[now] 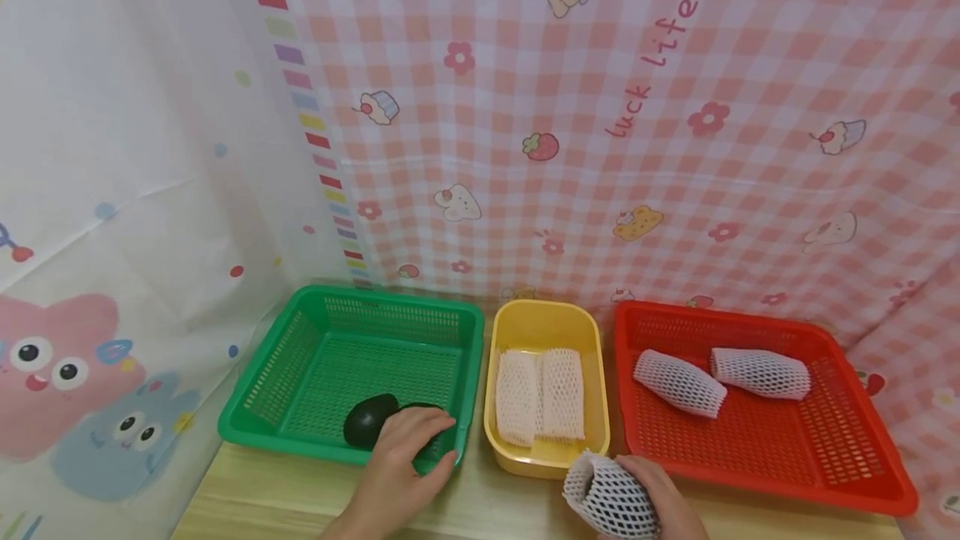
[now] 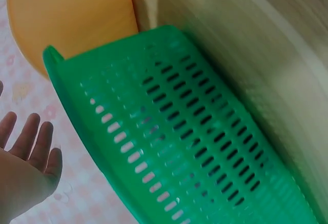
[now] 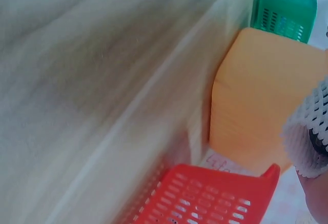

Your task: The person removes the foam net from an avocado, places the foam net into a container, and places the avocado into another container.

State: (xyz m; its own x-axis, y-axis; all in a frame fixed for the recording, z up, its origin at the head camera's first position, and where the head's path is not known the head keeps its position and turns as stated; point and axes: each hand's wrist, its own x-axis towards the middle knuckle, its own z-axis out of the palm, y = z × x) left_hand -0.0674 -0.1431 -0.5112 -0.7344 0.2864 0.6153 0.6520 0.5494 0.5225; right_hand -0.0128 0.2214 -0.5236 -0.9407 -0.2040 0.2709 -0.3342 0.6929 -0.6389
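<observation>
My left hand (image 1: pixel 405 457) reaches over the front of the green basket (image 1: pixel 300 332), its fingers loosely extended; the left wrist view shows the fingers (image 2: pixel 38 142) apart. Beside the fingertips lies a dark avocado (image 1: pixel 369 421), and another one (image 1: pixel 429 445) is mostly hidden behind the hand. In front of the yellow bin, my right hand (image 1: pixel 663 494) grips a white foam net sleeve (image 1: pixel 611 498). A dark avocado (image 3: pixel 319 143) shows inside the sleeve's open end in the right wrist view.
Between the two baskets, the yellow bin (image 1: pixel 547 315) holds flat, pale foam net sleeves (image 1: pixel 562 394). At right, the red basket (image 1: pixel 750 461) contains two net-wrapped pieces (image 1: pixel 678 383). A pink checked cloth (image 1: pixel 495 157) hangs behind the wooden table (image 1: pixel 270 490).
</observation>
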